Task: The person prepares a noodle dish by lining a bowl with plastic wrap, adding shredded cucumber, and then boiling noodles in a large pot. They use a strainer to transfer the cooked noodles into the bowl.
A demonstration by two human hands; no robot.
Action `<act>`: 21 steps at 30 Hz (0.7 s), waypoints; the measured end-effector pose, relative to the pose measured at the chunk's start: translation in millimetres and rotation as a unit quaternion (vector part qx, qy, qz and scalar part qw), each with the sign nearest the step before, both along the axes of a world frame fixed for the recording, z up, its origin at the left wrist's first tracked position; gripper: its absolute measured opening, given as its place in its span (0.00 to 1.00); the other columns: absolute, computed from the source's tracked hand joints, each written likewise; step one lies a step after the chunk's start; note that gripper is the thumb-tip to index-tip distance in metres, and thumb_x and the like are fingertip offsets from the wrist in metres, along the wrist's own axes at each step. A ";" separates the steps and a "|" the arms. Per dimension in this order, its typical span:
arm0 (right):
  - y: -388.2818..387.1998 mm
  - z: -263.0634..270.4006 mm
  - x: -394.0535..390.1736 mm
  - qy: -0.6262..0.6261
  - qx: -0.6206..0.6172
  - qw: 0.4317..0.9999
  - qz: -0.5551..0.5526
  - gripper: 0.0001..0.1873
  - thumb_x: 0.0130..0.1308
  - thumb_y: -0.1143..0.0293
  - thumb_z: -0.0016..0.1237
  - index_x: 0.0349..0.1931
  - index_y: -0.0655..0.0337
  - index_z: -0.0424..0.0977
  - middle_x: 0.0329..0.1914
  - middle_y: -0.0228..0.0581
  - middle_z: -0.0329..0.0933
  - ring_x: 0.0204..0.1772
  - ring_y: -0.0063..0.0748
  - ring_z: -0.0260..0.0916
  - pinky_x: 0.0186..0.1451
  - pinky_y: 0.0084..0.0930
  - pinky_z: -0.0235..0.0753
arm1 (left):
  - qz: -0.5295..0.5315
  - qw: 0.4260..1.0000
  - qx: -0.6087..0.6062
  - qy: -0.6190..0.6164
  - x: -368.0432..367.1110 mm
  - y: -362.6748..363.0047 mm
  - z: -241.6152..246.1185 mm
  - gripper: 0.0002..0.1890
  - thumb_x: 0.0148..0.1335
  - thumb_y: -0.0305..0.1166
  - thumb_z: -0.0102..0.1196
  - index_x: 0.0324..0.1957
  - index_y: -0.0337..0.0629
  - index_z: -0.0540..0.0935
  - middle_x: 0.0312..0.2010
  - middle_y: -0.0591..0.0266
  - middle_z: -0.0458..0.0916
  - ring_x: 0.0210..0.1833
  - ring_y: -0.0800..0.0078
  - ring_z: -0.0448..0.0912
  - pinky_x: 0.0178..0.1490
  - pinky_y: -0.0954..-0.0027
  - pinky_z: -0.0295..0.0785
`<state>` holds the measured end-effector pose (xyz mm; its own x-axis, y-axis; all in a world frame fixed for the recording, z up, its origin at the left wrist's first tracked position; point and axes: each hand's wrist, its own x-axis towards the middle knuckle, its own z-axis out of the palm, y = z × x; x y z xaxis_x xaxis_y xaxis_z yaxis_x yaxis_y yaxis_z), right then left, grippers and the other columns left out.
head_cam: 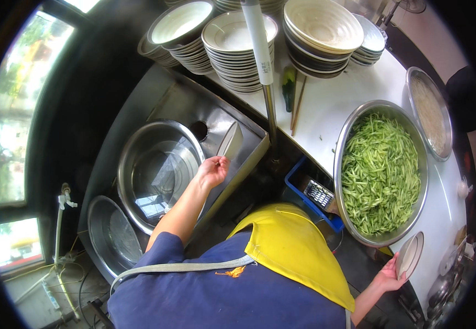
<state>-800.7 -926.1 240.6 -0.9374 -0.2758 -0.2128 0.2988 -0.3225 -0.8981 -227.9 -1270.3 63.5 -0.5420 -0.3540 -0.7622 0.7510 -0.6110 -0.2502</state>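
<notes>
My left hand (213,172) grips the lower rim of a pale bowl (232,142), which is tilted on its side above the metal sink (205,107). Just left of that hand sits a large stainless steel basin (127,174) with clear water in it. On the other side, my right hand (389,276) holds a second bowl (411,256), cream with a dark rim line, by the white table's edge (439,218). Close above it, a big steel basin (347,135) is heaped with shredded cucumber (382,177).
Stacked bowls (238,53) line the back of the table. A peeler or knife-like green item (289,88) and chopsticks (298,107) lie nearby. Another basin (431,115) holds pale shreds. A grater (319,194) rests on a blue crate (299,193). A white-sleeved pole (258,41) rises beside the sink.
</notes>
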 end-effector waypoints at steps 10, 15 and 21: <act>5.9 13.4 26.6 0.013 0.027 1.000 -0.007 0.36 0.63 0.59 0.39 0.67 0.75 0.53 0.59 0.65 0.69 0.57 0.55 0.75 0.46 0.29 0.82 | -0.255 0.923 -0.058 -0.281 -13.5 19.4 -116.1 0.11 0.73 0.32 0.44 0.45 0.35 0.76 0.38 0.56 0.80 0.35 0.67 0.79 0.39 0.68 0.78; 16.9 17.3 44.2 0.021 0.063 0.997 -0.040 0.36 0.63 0.58 0.38 0.67 0.74 0.53 0.58 0.62 0.71 0.56 0.53 0.76 0.46 0.28 0.81 | -0.455 0.789 -0.173 -0.375 -11.2 29.4 -70.4 0.14 0.68 0.36 0.52 0.47 0.36 0.79 0.36 0.59 0.82 0.34 0.70 0.79 0.40 0.68 0.76; 31.8 17.5 76.0 0.009 0.114 0.989 -0.098 0.35 0.64 0.57 0.36 0.67 0.72 0.55 0.56 0.58 0.73 0.54 0.49 0.77 0.46 0.26 0.77 | -0.514 0.532 -0.362 -0.567 -15.0 2.7 16.0 0.14 0.61 0.34 0.58 0.43 0.34 0.82 0.35 0.58 0.84 0.37 0.73 0.81 0.41 0.70 0.75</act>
